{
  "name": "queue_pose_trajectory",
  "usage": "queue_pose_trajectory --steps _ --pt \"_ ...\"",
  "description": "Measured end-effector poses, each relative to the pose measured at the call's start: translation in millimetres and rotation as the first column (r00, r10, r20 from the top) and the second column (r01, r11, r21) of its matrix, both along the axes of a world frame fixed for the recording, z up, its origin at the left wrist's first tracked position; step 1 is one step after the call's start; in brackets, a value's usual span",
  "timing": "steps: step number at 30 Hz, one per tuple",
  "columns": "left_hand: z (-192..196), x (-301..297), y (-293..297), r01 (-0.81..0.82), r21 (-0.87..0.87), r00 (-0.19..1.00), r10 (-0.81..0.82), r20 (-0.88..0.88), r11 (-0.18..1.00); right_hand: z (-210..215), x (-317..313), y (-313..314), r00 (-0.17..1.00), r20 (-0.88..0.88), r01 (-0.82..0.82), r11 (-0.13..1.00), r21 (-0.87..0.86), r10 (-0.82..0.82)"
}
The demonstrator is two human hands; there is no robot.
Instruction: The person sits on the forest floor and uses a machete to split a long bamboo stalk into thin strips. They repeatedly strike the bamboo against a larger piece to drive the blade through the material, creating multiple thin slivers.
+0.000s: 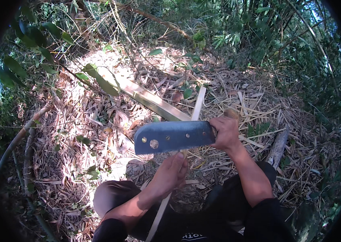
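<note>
My right hand is wrapped round the wooden handle of a broad cleaver. Its dark blade points left, lies nearly level and has several round holes. Just below the blade, my left hand is closed on a thin pale bamboo strip, thumb on top. The strip runs from my lap up through that hand and under the blade, which hides part of it. A pale length shows beyond the blade, in line with the strip; whether it is the same piece I cannot tell.
A thick split bamboo pole lies on the leaf litter ahead, its near end by the blade. Thin split strips are scattered at the right, near a grey log. Leafy branches hang at the left. My knees are close below.
</note>
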State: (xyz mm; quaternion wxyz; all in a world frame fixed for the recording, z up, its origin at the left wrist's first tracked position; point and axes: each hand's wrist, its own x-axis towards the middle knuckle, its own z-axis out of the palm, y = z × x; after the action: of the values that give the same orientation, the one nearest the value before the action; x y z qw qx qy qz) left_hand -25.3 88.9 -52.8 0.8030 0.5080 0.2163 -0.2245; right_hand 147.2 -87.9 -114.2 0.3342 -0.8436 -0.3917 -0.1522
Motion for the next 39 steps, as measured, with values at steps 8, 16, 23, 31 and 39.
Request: queue_pose_trajectory --steps 8,16,23,31,39 --pt "5.9 -8.1 -0.3 0.058 -0.075 0.998 -0.057 0.022 0.995 -6.3 36.1 -20.7 0.791 -0.261 0.543 0.832 -0.115 -0.553" --pt "9.2 12.5 12.2 -0.042 -0.186 0.999 0.037 -0.031 0.982 17.9 -12.3 0.8 0.997 -0.068 0.029 0.998 -0.054 -0.033" --pt "11.7 10.4 2.6 -0.063 -0.041 0.998 0.062 -0.01 0.997 10.2 4.0 -5.8 0.931 -0.248 0.226 0.956 -0.185 -0.268" --pt "12.0 16.5 -7.7 -0.061 0.105 0.998 0.065 -0.028 0.993 -15.8 -4.3 -0.5 0.995 0.094 -0.06 0.98 0.19 0.043" --pt "7.0 11.8 -1.7 -0.057 0.117 0.997 0.062 -0.038 0.991 -6.4 -3.0 -7.9 0.989 -0.108 0.091 0.993 -0.075 -0.099"
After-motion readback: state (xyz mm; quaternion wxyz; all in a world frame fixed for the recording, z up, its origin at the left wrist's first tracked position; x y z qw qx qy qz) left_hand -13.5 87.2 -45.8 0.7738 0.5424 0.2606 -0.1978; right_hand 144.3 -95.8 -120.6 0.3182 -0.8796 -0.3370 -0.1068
